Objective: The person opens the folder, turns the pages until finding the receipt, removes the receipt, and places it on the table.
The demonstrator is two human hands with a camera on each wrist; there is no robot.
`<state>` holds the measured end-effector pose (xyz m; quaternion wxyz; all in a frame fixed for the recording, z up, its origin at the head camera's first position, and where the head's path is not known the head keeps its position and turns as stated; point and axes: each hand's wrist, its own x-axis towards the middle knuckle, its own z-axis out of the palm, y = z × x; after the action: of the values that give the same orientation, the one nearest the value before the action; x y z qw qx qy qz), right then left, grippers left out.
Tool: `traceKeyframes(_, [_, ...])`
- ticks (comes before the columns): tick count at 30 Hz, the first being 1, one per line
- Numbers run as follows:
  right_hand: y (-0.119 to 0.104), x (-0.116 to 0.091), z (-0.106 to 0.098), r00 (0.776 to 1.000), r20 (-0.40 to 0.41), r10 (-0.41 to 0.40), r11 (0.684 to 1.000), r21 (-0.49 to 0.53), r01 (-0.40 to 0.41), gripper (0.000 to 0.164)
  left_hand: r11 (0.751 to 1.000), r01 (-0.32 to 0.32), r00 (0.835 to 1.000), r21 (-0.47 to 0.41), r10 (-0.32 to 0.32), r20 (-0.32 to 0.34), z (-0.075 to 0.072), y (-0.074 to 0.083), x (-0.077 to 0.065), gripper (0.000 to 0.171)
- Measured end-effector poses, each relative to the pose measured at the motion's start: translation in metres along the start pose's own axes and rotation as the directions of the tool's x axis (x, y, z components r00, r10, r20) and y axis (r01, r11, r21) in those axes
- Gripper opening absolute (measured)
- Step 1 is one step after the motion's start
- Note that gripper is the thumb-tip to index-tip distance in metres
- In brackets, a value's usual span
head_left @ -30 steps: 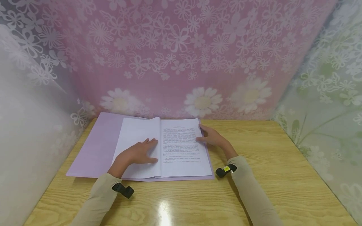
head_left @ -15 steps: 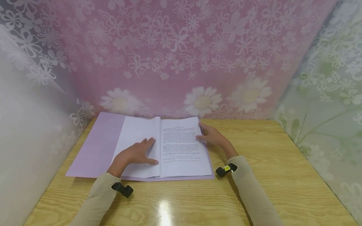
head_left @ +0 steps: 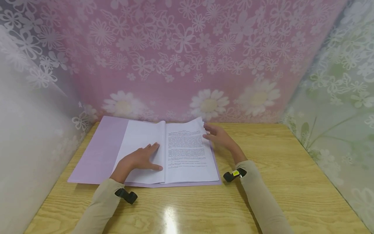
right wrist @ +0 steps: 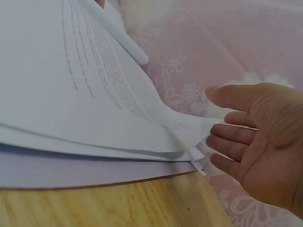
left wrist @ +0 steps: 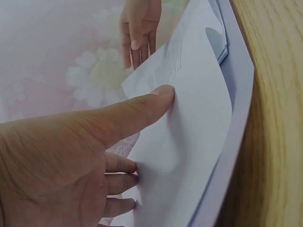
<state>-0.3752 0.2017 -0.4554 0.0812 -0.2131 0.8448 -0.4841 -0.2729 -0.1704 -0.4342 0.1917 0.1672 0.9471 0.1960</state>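
Observation:
A lilac folder (head_left: pixel 96 149) lies spread on the table with white sheets inside. My left hand (head_left: pixel 139 160) rests on the blank left page (head_left: pixel 128 135), fingers and thumb spread; the left wrist view shows its fingertips touching the paper. At the far right corner of the printed page (head_left: pixel 187 146), my right hand (right wrist: pixel 270 137) has its fingertips against the sheet's edge. Its thumb stands apart from the fingers, off the paper. That corner of the printed page curls upward, and more sheets lie beneath it.
The wood-grain table (head_left: pixel 280 169) extends to the right and in front of the folder. A pink flowered backdrop (head_left: pixel 187 58) rises right behind the folder, with pale side walls at left and right.
The top right corner of the printed page has lifted and bent up. My right hand has shifted slightly away from me, its thumb now off the page. The left hand has hardly moved.

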Motion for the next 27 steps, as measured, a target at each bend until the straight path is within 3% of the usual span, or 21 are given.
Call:
traceKeyframes(4, [-0.0003,0.0007,-0.0012,1.000,0.001,0.017,0.996,0.087,-0.017,0.075,1.000,0.006,1.000,0.009,-0.006,0.001,-0.0008,0.0003,-0.0001,0.112])
traceKeyframes(9, [-0.0018,-0.0029,-0.0040,0.999,0.002,0.033,0.992,0.122,-0.033,0.074,1.000,0.008,1.000,0.003,-0.008,0.005,-0.0019,0.0017,-0.0008,0.112])
traceKeyframes(17, [0.0051,-0.0048,-0.0084,0.997,0.081,0.012,0.978,0.208,-0.029,0.056,1.000,-0.001,1.000,0.017,0.001,-0.009,-0.0004,-0.0010,0.0012,0.113])
traceKeyframes(22, [0.0066,-0.0052,-0.0101,0.992,0.125,0.017,0.978,0.206,-0.043,0.051,1.000,0.003,1.000,0.016,-0.002,-0.007,0.0000,-0.0019,0.0023,0.114])
traceKeyframes(27, [0.0067,-0.0038,-0.0086,0.989,0.147,-0.016,0.981,0.192,-0.013,0.058,1.000,0.011,1.000,0.022,-0.011,-0.005,-0.0003,-0.0006,0.0022,0.114])
